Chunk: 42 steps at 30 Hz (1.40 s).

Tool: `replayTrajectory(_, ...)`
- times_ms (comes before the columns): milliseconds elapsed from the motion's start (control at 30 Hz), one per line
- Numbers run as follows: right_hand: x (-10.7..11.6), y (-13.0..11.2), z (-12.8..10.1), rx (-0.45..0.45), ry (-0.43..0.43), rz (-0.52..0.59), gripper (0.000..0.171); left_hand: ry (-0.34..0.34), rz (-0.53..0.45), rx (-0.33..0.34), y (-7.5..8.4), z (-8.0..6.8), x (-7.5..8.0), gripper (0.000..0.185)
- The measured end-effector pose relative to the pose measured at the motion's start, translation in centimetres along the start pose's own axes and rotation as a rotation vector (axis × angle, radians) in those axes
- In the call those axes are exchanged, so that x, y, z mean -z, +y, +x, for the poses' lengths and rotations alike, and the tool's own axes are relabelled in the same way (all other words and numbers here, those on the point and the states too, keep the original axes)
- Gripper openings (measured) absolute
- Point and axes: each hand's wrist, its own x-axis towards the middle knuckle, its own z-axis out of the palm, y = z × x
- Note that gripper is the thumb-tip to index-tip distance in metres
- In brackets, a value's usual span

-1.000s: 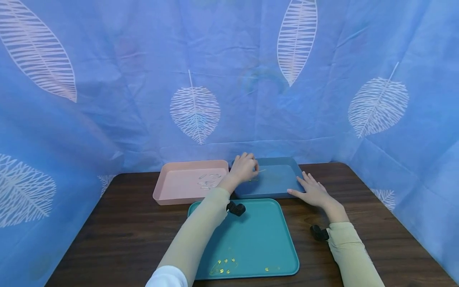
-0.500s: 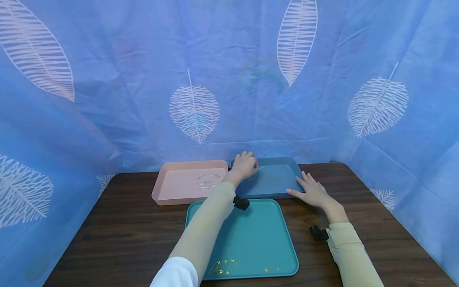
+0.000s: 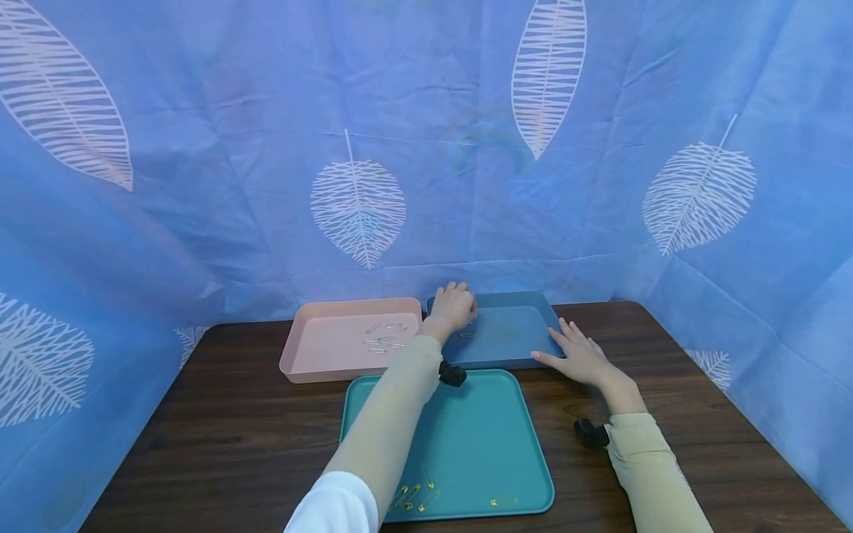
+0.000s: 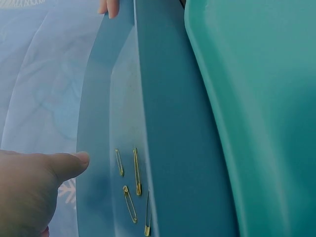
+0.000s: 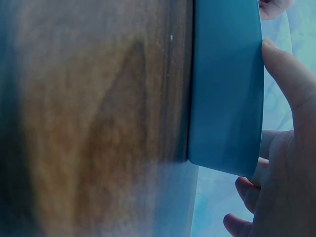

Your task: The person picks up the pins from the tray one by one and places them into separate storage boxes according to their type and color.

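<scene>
From left to right, a shallow pink tray [image 3: 326,346] holds scattered silver-coloured pins [image 3: 377,351], too small to identify. Nearer the person, loose gold safety pins [image 3: 409,507] lie along the front of a teal tray [image 3: 483,437]. The left hand [image 3: 455,308] hovers over the left part of a blue tray [image 3: 513,333], beside four gold safety pins [image 4: 138,189] lying inside; whether it grips anything cannot be told. The right hand [image 3: 578,355] is spread, thumb touching the blue tray's rim. The step appears to be sorting gold pins into this tray; the next move would call for reaching back to the teal tray.
</scene>
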Motion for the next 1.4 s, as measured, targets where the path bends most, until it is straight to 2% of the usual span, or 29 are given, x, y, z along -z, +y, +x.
replayTrajectory(400, 0.0, 0.2, 0.0, 0.010, -0.009, 0.020, 0.091, 0.020, 0.002, -0.014, -0.2, -0.3, -0.1, 0.017)
replayTrajectory(667, 0.0, 0.0, -0.1, 0.012, -0.003, 0.016, 0.092, 0.046, 0.026, -0.057, -0.3, -1.0, 0.6, 0.015)
replayTrajectory(867, -0.1, 0.1, 0.0, 0.008, -0.006, 0.013, 0.091, 0.087, 0.046, -0.105, -0.4, -2.0, 1.4, 0.013)
replayTrajectory(1100, -0.1, 0.3, 0.0, 0.009, -0.005, 0.011, 0.091, 0.178, 0.069, -0.176, -1.1, -3.5, 1.6, 0.013)
replayTrajectory(1400, 0.0, 0.0, 0.0, 0.009, -0.010, 0.012, 0.090, 0.253, 0.073, -0.283, -1.9, -6.6, 3.0, 0.011)
